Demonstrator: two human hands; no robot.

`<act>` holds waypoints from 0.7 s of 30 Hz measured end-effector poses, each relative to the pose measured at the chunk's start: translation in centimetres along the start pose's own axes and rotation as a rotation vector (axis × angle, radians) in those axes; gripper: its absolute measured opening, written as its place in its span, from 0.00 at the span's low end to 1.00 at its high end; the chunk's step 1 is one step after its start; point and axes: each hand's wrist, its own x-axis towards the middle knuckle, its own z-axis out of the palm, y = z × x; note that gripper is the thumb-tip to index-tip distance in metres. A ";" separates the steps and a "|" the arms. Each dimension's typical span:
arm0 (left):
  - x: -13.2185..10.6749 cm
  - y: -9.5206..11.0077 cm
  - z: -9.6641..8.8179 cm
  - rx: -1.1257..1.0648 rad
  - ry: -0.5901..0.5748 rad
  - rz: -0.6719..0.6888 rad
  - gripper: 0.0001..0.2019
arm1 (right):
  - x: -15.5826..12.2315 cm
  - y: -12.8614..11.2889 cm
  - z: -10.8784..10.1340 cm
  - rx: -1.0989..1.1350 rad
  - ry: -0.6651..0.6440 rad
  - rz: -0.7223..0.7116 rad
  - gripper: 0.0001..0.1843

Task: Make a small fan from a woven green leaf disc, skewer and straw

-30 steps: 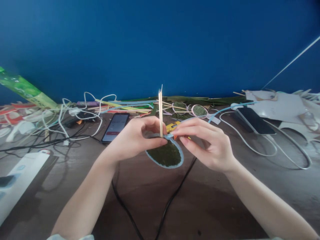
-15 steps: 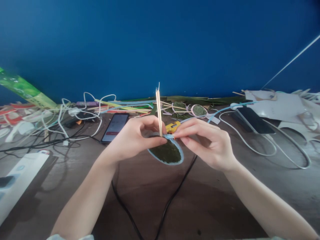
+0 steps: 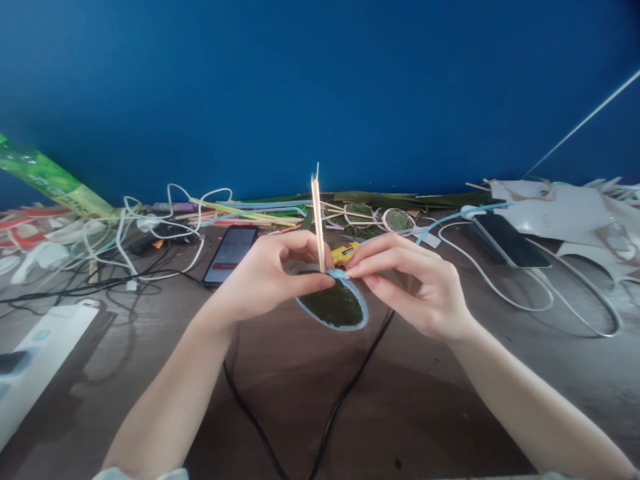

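Observation:
A small green woven disc (image 3: pixel 334 307) with a light blue rim is held above the brown table, with a thin wooden stick (image 3: pixel 317 220) rising upright from its top edge. My left hand (image 3: pixel 270 275) is closed on the disc's left edge at the foot of the stick. My right hand (image 3: pixel 410 283) pinches the light blue strip (image 3: pixel 339 273) at the rim, right beside the stick. A yellow glue gun (image 3: pixel 345 253) lies just behind my fingers, its black cord (image 3: pixel 345 400) running toward me.
A phone (image 3: pixel 230 255) lies screen-up behind my left hand, amid white cables (image 3: pixel 165 227) and coloured strips (image 3: pixel 250 212). More green discs (image 3: pixel 397 220) sit at the back. Another phone (image 3: pixel 510 241) and white sheets (image 3: pixel 560 210) lie right. A white power strip (image 3: pixel 40 353) is at left.
The stick has tilted slightly left. Both hands have stayed almost in place, the right fingers working the blue strip a little closer to the stick.

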 end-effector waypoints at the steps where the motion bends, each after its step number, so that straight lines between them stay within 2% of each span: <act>1: 0.0 0.0 0.0 -0.004 -0.001 0.005 0.06 | 0.0 0.0 0.0 -0.004 -0.004 -0.003 0.13; 10: 0.1 -0.2 0.0 -0.068 -0.030 0.032 0.06 | 0.1 0.3 0.0 -0.050 -0.005 -0.077 0.11; 21: 0.0 -0.5 0.2 -0.083 -0.026 0.018 0.06 | 0.1 0.3 -0.2 -0.027 -0.065 -0.039 0.09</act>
